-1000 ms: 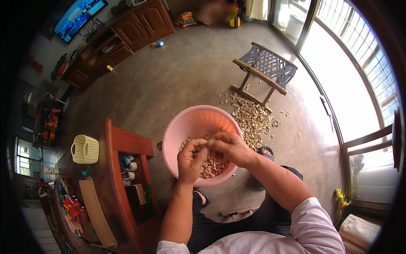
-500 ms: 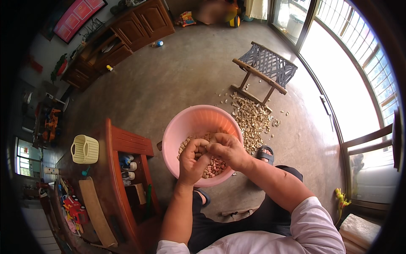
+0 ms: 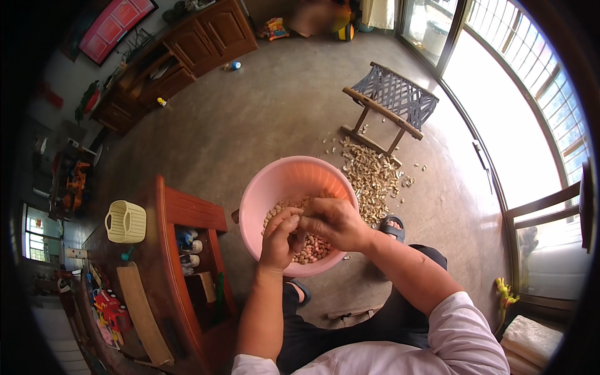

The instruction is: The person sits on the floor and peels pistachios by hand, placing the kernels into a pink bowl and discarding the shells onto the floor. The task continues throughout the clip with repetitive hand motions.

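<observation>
Over a pink plastic basin (image 3: 255,187) my two hands meet, fingertips pressed together. My left hand (image 3: 279,240) is closed, its fingers curled in and its thumb against the right fingers. My right hand (image 3: 340,226) is closed in a pinch against it. A peanut is held between them, mostly hidden by the fingers. Below, in the basin, lie unshelled tan peanuts (image 3: 275,212) and reddish-pink shelled kernels (image 3: 315,252). A heap of broken peanut shells (image 3: 372,178) covers the floor just right of the basin.
Beyond the shells stands a low folding stool (image 3: 397,97) with a woven strap seat. At left is a reddish wooden table (image 3: 187,206), with a cream basket (image 3: 125,222) and a red toy truck (image 3: 111,309) near it. A sandalled foot (image 3: 394,228) rests beside the shell heap.
My left fingers have curled in further and hide the palm. My right hand has rolled slightly over, its fingers lower and tighter against the left. The basin and the shells look unchanged.
</observation>
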### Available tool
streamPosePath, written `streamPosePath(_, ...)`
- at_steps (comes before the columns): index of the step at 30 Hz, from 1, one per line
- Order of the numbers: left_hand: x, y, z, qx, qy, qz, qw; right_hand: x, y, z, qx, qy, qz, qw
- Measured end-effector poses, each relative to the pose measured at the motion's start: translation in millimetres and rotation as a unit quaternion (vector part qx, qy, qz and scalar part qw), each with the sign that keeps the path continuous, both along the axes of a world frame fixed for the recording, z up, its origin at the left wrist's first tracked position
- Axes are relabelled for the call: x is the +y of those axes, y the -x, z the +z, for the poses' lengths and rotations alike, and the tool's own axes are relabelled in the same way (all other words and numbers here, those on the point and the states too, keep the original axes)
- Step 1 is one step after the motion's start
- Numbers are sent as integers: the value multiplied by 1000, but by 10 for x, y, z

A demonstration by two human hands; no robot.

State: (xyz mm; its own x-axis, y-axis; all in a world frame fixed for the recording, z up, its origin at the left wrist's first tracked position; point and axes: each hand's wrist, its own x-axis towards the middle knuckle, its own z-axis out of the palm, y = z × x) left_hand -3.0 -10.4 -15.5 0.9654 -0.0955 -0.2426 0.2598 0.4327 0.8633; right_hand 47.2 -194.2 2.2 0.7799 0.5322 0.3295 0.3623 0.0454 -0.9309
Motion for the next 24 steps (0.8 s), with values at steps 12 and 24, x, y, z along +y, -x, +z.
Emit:
streamPosePath(12, 129, 7, 51, 104, 142, -164, 971, -141, -58, 24, -118, 68, 86, 987)
streamPosePath(24, 214, -7, -33, 143, 181, -205, 951, -147, -32, 61, -96, 111, 122, 982)
